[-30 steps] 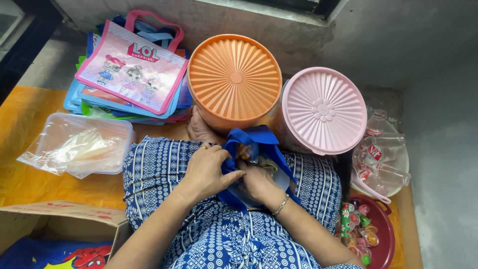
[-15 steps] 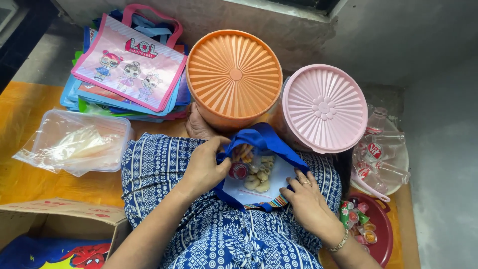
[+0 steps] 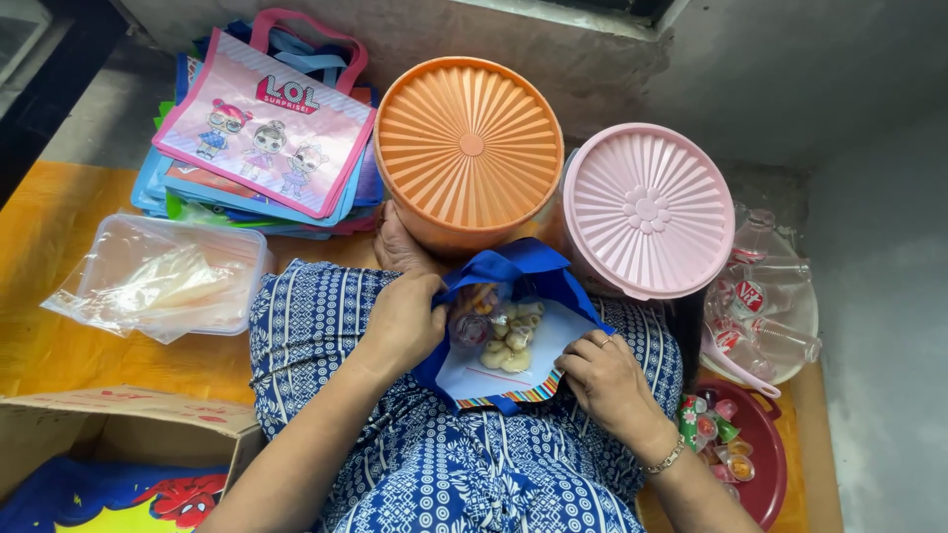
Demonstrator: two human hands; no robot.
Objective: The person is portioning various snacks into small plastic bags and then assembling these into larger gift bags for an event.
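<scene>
Seated on yellow floor mat (image 3: pixel 59 326) against grey wall (image 3: pixel 790 79); left hand (image 3: pixel 410 321) and right hand (image 3: pixel 602 380) each gripping blue goodie bag (image 3: pixel 513 345) edges.

We sat on a yellow-orange floor mat (image 3: pixel 59 247) that met bare grey concrete flooring (image 3: pixel 99 118) along its upper edge. A rough grey concrete wall (image 3: pixel 790 69) rose ahead, stained and uneven, with a dark opening (image 3: pixel 632 8) above. Soft daylight fell evenly, casting few shadows.
</scene>
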